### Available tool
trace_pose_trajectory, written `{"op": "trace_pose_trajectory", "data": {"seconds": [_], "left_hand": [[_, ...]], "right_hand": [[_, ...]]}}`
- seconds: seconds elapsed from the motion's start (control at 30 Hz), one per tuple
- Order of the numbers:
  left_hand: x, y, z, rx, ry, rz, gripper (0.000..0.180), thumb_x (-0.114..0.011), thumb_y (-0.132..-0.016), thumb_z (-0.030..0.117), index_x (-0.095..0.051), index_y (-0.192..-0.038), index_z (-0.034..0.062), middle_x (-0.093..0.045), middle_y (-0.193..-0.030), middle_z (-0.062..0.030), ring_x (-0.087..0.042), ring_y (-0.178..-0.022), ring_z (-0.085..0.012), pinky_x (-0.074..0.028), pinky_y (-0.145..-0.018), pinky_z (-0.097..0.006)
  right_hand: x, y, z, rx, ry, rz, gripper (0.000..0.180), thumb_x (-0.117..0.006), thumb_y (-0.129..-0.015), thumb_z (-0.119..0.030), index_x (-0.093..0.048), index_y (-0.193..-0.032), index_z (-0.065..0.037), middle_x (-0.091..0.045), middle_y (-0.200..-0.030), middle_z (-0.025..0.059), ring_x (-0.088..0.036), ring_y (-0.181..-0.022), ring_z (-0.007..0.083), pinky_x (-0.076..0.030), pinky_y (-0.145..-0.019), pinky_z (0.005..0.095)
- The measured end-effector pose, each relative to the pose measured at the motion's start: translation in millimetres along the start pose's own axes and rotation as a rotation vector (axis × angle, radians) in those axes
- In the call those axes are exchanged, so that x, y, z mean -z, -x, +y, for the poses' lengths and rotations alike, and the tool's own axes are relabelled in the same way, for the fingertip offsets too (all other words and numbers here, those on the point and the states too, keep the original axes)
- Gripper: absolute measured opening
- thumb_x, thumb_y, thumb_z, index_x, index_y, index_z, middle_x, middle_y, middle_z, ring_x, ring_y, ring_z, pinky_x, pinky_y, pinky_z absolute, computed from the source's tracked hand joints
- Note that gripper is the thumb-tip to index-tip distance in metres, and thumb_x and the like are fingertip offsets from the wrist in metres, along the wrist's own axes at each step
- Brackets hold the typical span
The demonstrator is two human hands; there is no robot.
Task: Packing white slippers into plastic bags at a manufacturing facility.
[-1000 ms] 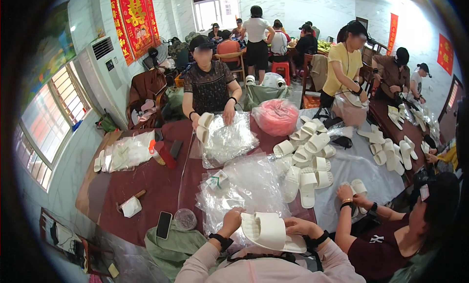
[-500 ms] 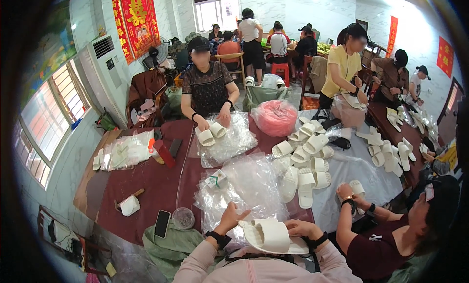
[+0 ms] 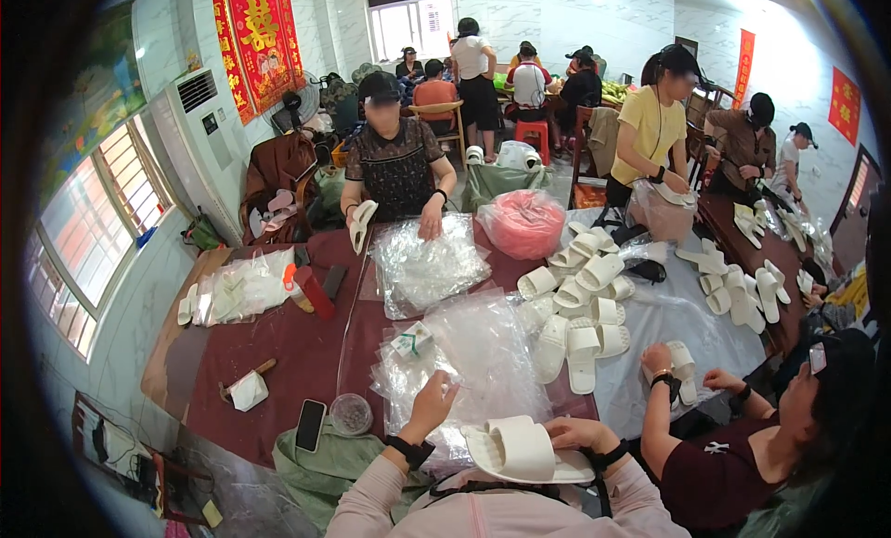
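Maroon table covering [image 3: 246,343] spreads left of the clear plastic bag stack [image 3: 487,343], laid flat, seemingly for easy reach. Over the stack's near left, the left hand [image 3: 430,408] has bent fingers; I cannot tell whether they pinch film. On the stack's near side, a white slide slipper [image 3: 529,453] is strap-up, clamped by the fingers of the right hand [image 3: 581,434], presumably for steadiness.

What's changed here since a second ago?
The left hand let go of the white slipper and moved forward over the clear bags. A co-worker opposite moved another slipper leftward; the co-worker at right drew a hand back. The right hand still holds the white slipper.
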State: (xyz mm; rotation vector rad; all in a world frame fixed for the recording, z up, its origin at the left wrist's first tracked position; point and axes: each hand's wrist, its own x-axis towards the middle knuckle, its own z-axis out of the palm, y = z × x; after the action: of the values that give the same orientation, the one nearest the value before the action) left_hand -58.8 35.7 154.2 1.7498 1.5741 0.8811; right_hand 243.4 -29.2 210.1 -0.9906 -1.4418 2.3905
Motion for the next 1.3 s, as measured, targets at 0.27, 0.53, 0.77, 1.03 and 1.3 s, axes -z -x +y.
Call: {"op": "trace_pose_trajectory", "data": {"seconds": [0.27,0.53,0.77,1.03,1.3], "left_hand": [[9,-8,4,0.054,0.187,-0.194,0.031,-0.054,-0.086,0.026,-0.051,-0.107,0.0042,-0.059,-0.098,-0.0131,-0.057,-0.086,-0.0232,-0.045,-0.075,-0.033],[12,-3,1,-0.022,0.173,-0.428,0.031,-0.052,-0.086,0.02,-0.049,-0.113,0.0052,-0.058,-0.104,-0.0138,-0.057,-0.093,-0.0242,-0.045,-0.08,-0.033],[-2,-2,-11,-0.224,0.075,-0.255,0.031,-0.049,-0.083,0.01,-0.05,-0.114,0.0041,-0.058,-0.103,-0.0189,-0.056,-0.096,-0.0299,-0.044,-0.082,-0.032],[8,-3,13,-0.115,0.107,-0.36,0.039,-0.036,-0.093,0.021,-0.036,-0.129,0.0051,-0.059,-0.106,-0.0166,-0.056,-0.099,-0.0258,-0.041,-0.085,-0.03],[20,5,48,-0.051,0.011,-0.371,0.048,-0.036,-0.092,0.025,-0.026,-0.134,0.0026,-0.051,-0.113,-0.0262,-0.051,-0.103,-0.0369,-0.041,-0.086,-0.037]], "right_hand": [[-5,-13,-6,0.086,0.121,0.188,0.043,-0.058,-0.081,-0.016,-0.049,-0.119,0.003,-0.055,-0.107,0.002,-0.048,-0.095,0.0089,-0.038,-0.082,0.0206],[6,-16,8,0.239,0.157,0.315,0.04,-0.056,-0.083,-0.016,-0.05,-0.118,0.001,-0.055,-0.109,0.0028,-0.048,-0.096,0.0093,-0.039,-0.082,0.0214],[3,-33,20,0.374,0.11,0.4,0.041,-0.056,-0.082,-0.015,-0.049,-0.119,0.001,-0.054,-0.113,0.0041,-0.047,-0.102,0.012,-0.039,-0.086,0.0249],[5,-47,32,0.403,0.309,0.485,0.036,-0.059,-0.082,-0.017,-0.055,-0.114,-0.002,-0.055,-0.114,0.0053,-0.046,-0.105,0.012,-0.037,-0.089,0.0271],[-7,-50,22,0.676,1.005,0.86,0.036,-0.065,-0.07,-0.012,-0.059,-0.104,-0.006,-0.056,-0.102,0.0166,-0.051,-0.098,0.0359,-0.04,-0.086,0.0402]]}}
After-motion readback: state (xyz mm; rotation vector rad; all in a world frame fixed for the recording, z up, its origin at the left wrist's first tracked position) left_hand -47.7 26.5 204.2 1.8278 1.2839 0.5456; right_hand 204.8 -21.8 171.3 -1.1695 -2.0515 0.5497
